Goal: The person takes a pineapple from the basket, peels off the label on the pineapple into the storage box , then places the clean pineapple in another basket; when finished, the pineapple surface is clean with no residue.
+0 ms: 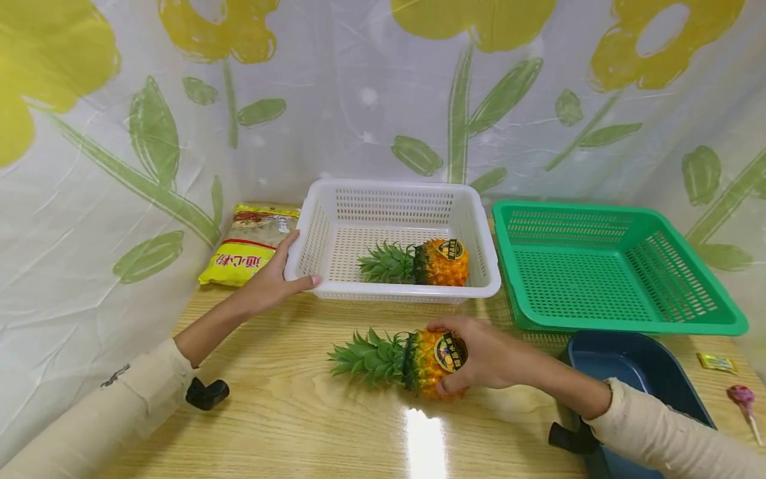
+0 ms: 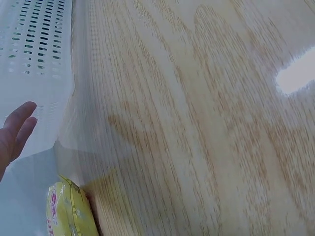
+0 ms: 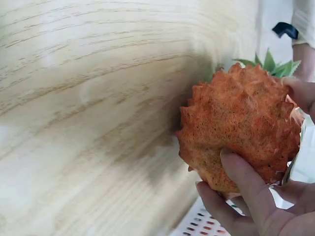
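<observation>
We see the right hand gripping a knobbly orange, green-crowned pineapple, a glossy wood table beneath its fingers. The left hand spreads wide against a white basket, flowered cloth beyond.

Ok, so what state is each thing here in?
Nearer pineapple: sideways, gripped by right hand
White basket: upright, left hand touching it
Farther pineapple: sideways inside white basket
Green basket: upright, open-topped
Blue tub: upright, partly hidden
Yellow bag: filled, lying down
Small yellow packet: lying flat
Lollipop: lying down

Green-crowned orange pineapple, sideways, near white basket
</observation>
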`<state>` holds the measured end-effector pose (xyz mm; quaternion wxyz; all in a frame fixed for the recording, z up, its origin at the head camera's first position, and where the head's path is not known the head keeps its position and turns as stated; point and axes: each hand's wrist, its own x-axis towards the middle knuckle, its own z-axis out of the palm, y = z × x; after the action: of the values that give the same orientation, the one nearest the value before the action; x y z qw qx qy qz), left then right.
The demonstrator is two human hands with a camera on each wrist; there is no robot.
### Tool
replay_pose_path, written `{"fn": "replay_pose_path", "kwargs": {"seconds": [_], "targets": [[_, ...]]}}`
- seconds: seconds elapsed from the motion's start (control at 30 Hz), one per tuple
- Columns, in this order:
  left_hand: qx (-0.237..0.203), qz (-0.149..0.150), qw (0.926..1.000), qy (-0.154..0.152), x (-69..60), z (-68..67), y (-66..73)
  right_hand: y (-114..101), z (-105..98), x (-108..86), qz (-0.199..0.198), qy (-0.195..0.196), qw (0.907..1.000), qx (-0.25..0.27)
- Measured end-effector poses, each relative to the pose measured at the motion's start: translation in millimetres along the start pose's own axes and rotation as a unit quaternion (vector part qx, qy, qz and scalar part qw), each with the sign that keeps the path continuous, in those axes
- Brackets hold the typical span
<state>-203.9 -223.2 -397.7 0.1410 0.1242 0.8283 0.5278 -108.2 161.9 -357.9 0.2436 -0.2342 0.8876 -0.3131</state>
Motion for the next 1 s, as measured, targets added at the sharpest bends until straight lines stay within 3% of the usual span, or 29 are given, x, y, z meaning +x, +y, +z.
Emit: {"fn": "replay_pose_path", "kwargs": {"seconds": [0.2,0.63,0.87,1.0], "targets": [[0.005,0.000,1.0000,0.003,-1.5,0.0,1.6,2.6,1.9,2.0,0.000,0.008,0.9994,-0.035],[-0.001,0.000,1.0000,0.005,-1.9,-0.2,0.8,4.4,3.8,4.5,-0.014,0.008,0.9995,-0.027],[0.003,-0.016,0.9996,0.022,-4.0,-0.8,6.9,5.2,3.7,5.5,-0.008,0.008,0.9997,-0.024],[0.010,-0.007,0.9995,0.030,-4.7,-1.1,9.8,5.0,3.6,6.0,-0.003,0.007,0.9997,-0.021]]}}
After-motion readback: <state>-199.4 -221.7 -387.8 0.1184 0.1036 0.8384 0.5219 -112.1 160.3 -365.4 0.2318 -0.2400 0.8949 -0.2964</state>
